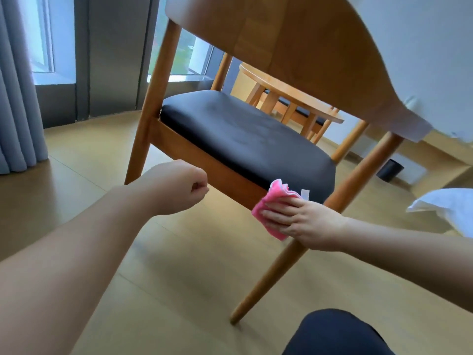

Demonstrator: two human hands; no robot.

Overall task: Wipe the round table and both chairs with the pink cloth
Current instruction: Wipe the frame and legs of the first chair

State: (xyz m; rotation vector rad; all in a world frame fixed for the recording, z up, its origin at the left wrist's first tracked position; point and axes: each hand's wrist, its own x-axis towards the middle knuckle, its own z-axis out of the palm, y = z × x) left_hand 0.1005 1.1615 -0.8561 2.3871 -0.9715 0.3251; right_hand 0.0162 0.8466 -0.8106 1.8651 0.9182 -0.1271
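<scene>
- Pink cloth [272, 208]: folded and pressed against the wooden seat frame at the rear corner of the near chair [245, 139], just beside the rear leg; part of it is hidden under the fingers.
- A small white tag [305, 194] sticks up from the cloth; no writing on it can be read.
- Right hand [300, 222]: fingers laid flat and fairly straight over the cloth, pushing it onto the frame rather than curling round it.
- Left hand [179, 187]: clenched into a loose fist, holding nothing, hovering near the seat frame without touching it.
- The chair has a black padded seat and a curved wooden backrest whose top is cut off by the frame edge.
- Round bench [294, 96]: seen through the gap under the backrest, largely hidden by it; a second chair [294, 111] tucked beneath shows only as slats and legs.
- Around: grey curtain [18, 98] on the left, a window [179, 57] behind, a dark bin [390, 170] and white bedding [445, 206] on the right, a dark-clothed knee [332, 334] at the bottom.
</scene>
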